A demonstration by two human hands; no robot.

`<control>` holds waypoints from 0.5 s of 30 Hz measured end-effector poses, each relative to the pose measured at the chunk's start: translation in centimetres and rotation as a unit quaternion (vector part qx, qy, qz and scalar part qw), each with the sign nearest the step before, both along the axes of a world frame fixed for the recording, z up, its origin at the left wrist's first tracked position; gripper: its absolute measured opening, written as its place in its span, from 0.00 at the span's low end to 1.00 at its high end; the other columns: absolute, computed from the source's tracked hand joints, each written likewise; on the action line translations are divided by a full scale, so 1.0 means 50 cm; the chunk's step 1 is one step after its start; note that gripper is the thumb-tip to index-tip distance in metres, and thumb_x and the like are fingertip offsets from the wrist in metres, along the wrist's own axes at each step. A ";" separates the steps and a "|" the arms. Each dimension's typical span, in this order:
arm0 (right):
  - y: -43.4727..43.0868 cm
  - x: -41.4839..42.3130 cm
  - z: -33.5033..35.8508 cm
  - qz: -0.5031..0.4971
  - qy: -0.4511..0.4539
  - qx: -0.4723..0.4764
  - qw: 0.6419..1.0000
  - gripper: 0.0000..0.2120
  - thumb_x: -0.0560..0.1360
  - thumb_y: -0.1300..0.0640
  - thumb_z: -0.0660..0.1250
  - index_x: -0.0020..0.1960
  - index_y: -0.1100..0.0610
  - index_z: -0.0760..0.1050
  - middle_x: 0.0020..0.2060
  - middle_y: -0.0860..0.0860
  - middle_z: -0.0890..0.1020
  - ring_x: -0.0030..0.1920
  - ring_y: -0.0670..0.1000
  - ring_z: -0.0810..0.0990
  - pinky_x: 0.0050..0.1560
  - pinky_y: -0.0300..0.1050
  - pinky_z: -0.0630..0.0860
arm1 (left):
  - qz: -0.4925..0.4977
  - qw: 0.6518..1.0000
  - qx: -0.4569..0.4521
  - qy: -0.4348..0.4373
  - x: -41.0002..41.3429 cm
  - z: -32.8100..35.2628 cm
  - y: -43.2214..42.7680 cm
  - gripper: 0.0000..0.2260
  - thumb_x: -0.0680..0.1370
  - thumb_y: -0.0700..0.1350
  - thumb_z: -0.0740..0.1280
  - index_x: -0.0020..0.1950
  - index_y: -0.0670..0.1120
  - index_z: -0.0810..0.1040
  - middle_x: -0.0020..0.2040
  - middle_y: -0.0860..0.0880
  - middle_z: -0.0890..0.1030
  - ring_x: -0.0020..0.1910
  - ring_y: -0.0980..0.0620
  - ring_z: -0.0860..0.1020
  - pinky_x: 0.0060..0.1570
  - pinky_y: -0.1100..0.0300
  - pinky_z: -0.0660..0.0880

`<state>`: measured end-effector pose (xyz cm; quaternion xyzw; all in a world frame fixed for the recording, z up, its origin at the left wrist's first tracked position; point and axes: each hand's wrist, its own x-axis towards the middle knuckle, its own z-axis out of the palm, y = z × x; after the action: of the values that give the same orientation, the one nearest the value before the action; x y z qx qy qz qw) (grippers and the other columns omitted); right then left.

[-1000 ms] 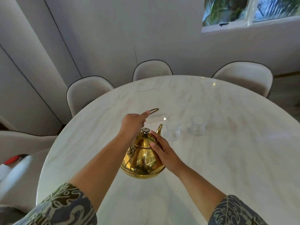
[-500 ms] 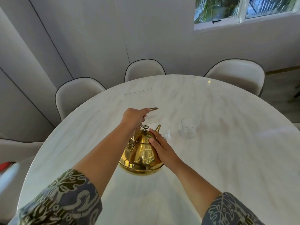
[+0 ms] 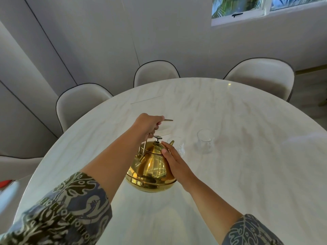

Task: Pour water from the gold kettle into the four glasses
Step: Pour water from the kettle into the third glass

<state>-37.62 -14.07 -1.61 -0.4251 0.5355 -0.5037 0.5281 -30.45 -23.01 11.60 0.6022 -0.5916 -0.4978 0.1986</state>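
Tipping further forward over the bench (image 3: 247,174), the gold kettle (image 3: 150,167) now noses its spout over the near glass (image 3: 177,147); left hand (image 3: 148,125) clenched round the handle, right hand (image 3: 174,161) flat against its side.

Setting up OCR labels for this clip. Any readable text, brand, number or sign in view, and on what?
None readable.
The gold kettle shows only reflections, no brand mark.
The two glasses are plain and clear.
The marble table and the chairs carry no labels.
The sleeves have a leaf pattern, no lettering.
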 end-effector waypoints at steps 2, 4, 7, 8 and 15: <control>-0.004 -0.002 -0.001 0.002 -0.001 0.006 1.000 0.21 0.80 0.42 0.54 0.72 0.41 0.62 0.62 0.42 0.70 0.60 0.43 0.72 0.48 0.29 0.70 | -0.001 1.000 0.007 -0.011 -0.007 0.000 -0.006 0.14 0.78 0.46 0.65 0.34 0.44 0.70 0.28 0.49 0.66 0.24 0.54 0.59 0.23 0.66 0.58; -0.008 -0.003 -0.005 0.002 -0.004 0.010 1.000 0.22 0.80 0.42 0.53 0.73 0.41 0.62 0.63 0.43 0.70 0.61 0.45 0.71 0.49 0.30 0.70 | -0.004 1.000 0.011 -0.021 -0.012 0.000 -0.012 0.14 0.79 0.46 0.65 0.34 0.44 0.70 0.28 0.49 0.65 0.24 0.54 0.59 0.23 0.66 0.57; -0.012 -0.002 -0.007 0.003 -0.010 0.014 1.000 0.21 0.80 0.42 0.53 0.73 0.41 0.62 0.63 0.43 0.71 0.60 0.44 0.72 0.48 0.29 0.70 | -0.007 0.999 0.013 -0.031 -0.016 -0.004 -0.021 0.14 0.78 0.46 0.66 0.34 0.44 0.70 0.28 0.49 0.65 0.24 0.55 0.59 0.21 0.67 0.57; -0.014 -0.001 -0.007 0.004 -0.012 0.014 1.000 0.21 0.80 0.41 0.53 0.72 0.41 0.62 0.62 0.43 0.71 0.60 0.44 0.72 0.48 0.30 0.70 | -0.008 0.999 0.014 -0.034 -0.017 -0.004 -0.023 0.14 0.78 0.47 0.66 0.34 0.44 0.70 0.28 0.49 0.65 0.24 0.55 0.59 0.21 0.67 0.57; -0.030 0.015 -0.019 0.000 -0.015 0.012 1.000 0.22 0.79 0.38 0.53 0.72 0.39 0.62 0.67 0.46 0.72 0.65 0.48 0.72 0.66 0.47 0.72 | -0.012 0.998 0.014 -0.062 -0.020 -0.002 -0.036 0.15 0.78 0.46 0.66 0.34 0.43 0.70 0.29 0.49 0.65 0.24 0.54 0.59 0.20 0.68 0.57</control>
<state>-36.89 -15.56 -2.57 -0.4113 0.5334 -0.5038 0.5409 -31.43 -24.80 11.50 0.6275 -0.6031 -0.4702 0.1465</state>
